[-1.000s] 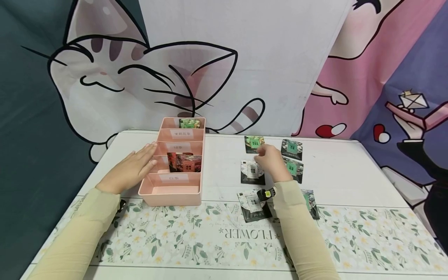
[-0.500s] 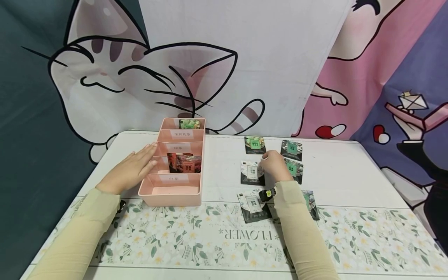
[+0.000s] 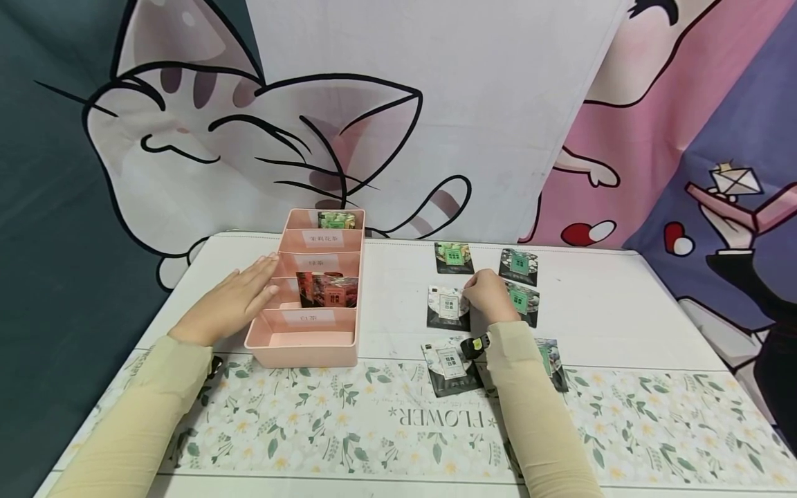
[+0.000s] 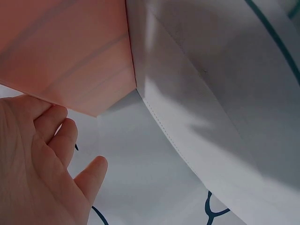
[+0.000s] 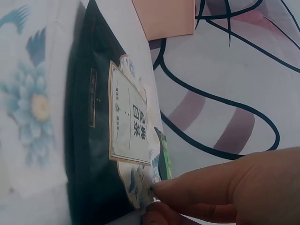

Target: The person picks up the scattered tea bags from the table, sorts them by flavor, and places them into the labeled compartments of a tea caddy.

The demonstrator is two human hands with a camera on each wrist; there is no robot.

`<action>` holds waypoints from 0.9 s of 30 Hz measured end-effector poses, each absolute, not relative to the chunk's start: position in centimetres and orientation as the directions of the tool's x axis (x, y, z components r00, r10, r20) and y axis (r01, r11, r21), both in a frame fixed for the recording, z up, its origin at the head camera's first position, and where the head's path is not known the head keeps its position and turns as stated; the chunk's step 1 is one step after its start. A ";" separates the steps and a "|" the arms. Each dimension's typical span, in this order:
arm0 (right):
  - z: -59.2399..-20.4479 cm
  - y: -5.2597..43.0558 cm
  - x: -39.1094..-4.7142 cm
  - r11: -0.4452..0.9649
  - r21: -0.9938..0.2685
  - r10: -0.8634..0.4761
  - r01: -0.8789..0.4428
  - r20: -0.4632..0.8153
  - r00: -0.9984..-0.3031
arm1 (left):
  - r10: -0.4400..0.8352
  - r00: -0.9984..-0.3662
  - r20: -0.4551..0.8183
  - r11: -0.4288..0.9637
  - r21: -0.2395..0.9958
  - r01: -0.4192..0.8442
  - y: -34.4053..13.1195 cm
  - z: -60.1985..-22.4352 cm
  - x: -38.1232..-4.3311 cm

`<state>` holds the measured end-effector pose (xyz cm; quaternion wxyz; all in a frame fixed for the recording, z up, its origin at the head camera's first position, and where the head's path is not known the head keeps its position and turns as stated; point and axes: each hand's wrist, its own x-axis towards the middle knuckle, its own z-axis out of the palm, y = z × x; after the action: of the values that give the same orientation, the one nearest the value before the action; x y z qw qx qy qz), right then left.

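My left hand (image 3: 230, 301) rests with straight fingers against the left side of a pink divided box (image 3: 305, 357); in the left wrist view its fingertips meet the box wall. To the right, my right hand (image 3: 492, 294) pinches the right edge of a white-and-black tea sachet (image 3: 445, 308) between thumb and fingers. That sachet lies near the table surface, its printed label facing up. Inside the box, red tea sachets (image 3: 328, 289) stand in one compartment and a green sachet (image 3: 337, 220) in the farthest. The nearest compartment holds nothing.
A green-and-black sachet (image 3: 453, 257) lies beyond the right hand. Another white-and-black sachet (image 3: 450, 370) lies nearer, beside the right wrist. Several dark green-labelled sachets (image 3: 519, 266) lie farther right, partly behind the hand and sleeve. A printed cloth (image 3: 510, 138) hangs behind the table.
My right hand has shifted slightly right and down from between the green and white sachets to the white sachet's right edge. The left hand and box have stayed put.
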<state>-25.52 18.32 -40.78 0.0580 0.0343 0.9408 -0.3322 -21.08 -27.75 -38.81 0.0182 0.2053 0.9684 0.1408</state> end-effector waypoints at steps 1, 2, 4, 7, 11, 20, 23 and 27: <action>-40.8 18.4 -25.5 0.776 -0.622 0.025 0.100 -0.128 -0.991 | 0.403 -0.915 0.023 0.876 0.280 0.393 -27.7 -38.8 -21.1; -40.8 18.4 -25.5 0.776 -0.623 0.023 0.099 -0.129 -0.991 | 0.404 -0.915 0.024 0.876 0.279 0.394 -27.7 -38.8 -21.1; -40.9 18.5 -25.6 0.778 -0.621 0.022 0.096 -0.125 -0.992 | 0.407 -0.913 0.026 0.874 0.281 0.397 -27.8 -38.8 -21.1; -40.9 18.5 -25.6 0.774 -0.624 0.033 0.107 -0.129 -0.991 | 0.410 -0.912 0.029 0.872 0.282 0.401 -27.8 -38.8 -21.1; -40.7 18.3 -25.7 0.749 -0.648 0.052 0.139 -0.152 -0.987 | 0.414 -0.910 0.031 0.870 0.279 0.406 -27.8 -38.8 -21.1; -40.4 17.9 -25.8 0.605 -0.773 0.070 0.194 -0.191 -0.979 | 0.412 -0.911 0.025 0.873 0.277 0.402 -27.8 -38.8 -21.1; -40.2 17.9 -25.8 0.552 -0.810 0.068 0.198 -0.193 -0.979 | 0.410 -0.912 0.022 0.873 0.280 0.399 -27.8 -38.8 -21.1; -40.0 17.9 -25.9 0.457 -0.865 0.068 0.207 -0.198 -0.978 | 0.405 -0.914 0.018 0.876 0.280 0.393 -27.8 -38.8 -21.2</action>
<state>-25.89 17.86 -39.99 0.0677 0.0808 0.8508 -0.5147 -21.22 -27.77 -38.77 0.0205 0.2061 0.9683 0.1400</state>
